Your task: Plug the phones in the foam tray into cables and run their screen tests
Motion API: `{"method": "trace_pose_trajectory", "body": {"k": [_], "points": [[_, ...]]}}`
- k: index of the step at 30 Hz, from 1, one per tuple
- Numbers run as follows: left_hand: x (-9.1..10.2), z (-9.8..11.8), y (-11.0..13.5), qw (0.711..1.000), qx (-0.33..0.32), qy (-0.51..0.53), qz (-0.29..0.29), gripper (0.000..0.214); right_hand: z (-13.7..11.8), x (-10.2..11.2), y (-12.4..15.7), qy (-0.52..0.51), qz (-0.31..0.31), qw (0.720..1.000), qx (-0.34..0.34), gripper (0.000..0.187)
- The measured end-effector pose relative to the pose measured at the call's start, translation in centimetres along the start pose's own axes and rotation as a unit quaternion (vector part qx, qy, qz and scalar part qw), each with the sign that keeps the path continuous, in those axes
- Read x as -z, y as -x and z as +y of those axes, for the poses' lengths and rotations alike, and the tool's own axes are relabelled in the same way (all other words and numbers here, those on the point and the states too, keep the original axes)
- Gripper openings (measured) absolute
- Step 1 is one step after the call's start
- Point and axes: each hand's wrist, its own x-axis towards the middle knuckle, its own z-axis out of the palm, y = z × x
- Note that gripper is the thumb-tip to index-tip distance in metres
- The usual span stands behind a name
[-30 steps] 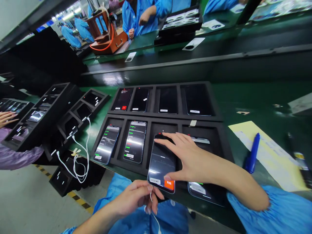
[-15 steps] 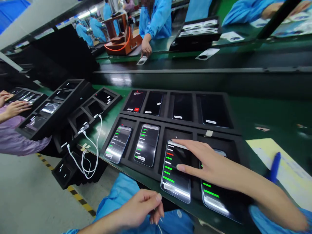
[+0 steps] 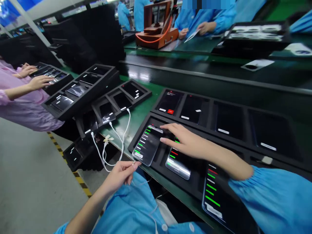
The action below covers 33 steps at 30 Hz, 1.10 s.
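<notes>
Pinched fingertips of my left hand point(image 3: 124, 174) are at the lower edge of the leftmost phone point(image 3: 146, 148). A thin white cord point(image 3: 144, 184) trails from that hand over my lap. My right hand point(image 3: 179, 138) reaches across from the right, fingers stretched out and apart, the fingertips by the top of the same phone. That phone's lit screen shows green and white lines. Under my right hand, a second phone point(image 3: 179, 170) is partly hidden. Farther right, a third phone point(image 3: 214, 204) shows green lines and one red line. The phones lie in a black foam tray point(image 3: 158, 166).
Another black tray point(image 3: 211, 120) behind holds several dark phones. At left, trays point(image 3: 97, 104) hold phones with white charging cables point(image 3: 124, 139). A co-worker's hands point(image 3: 41, 81) work there. Across the bench, a person in blue handles a white sheet point(image 3: 192, 35) beside a brown press point(image 3: 157, 37).
The view has swung left. My right hand has moved from the third phone to the leftmost one. My left hand has come up to that phone's lower edge.
</notes>
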Motion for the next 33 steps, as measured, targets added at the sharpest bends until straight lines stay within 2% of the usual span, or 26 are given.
{"method": "trace_pose_trajectory", "body": {"k": [3, 7, 15, 20, 33], "points": [[0.4, 0.0, -0.6, 0.999, -0.014, 0.01, -0.031, 0.071, 0.2, -1.6, -2.9, 0.023, -0.007, 1.0, -0.008, 0.075], [1.0, -0.1, -1.4, 0.996, -0.008, 0.037, -0.075, 0.069, -0.2, -2.4, -4.3, 0.027, -0.027, 0.999, -0.022, 0.08], [1.4, -0.6, -2.0, 0.991, 0.007, 0.09, -0.102, 0.077, -0.8, -2.4, -4.5, -0.007, -0.032, 0.999, -0.042, 0.083], [1.2, -0.6, -2.2, 0.99, -0.001, 0.116, -0.083, 0.071, -1.0, -2.2, -4.5, -0.003, -0.041, 0.998, -0.044, 0.084], [1.7, 0.4, -3.5, 0.984, 0.047, 0.119, -0.124, 0.067, -1.8, -3.0, -4.8, 0.018, -0.052, 0.998, -0.035, 0.088]]}}
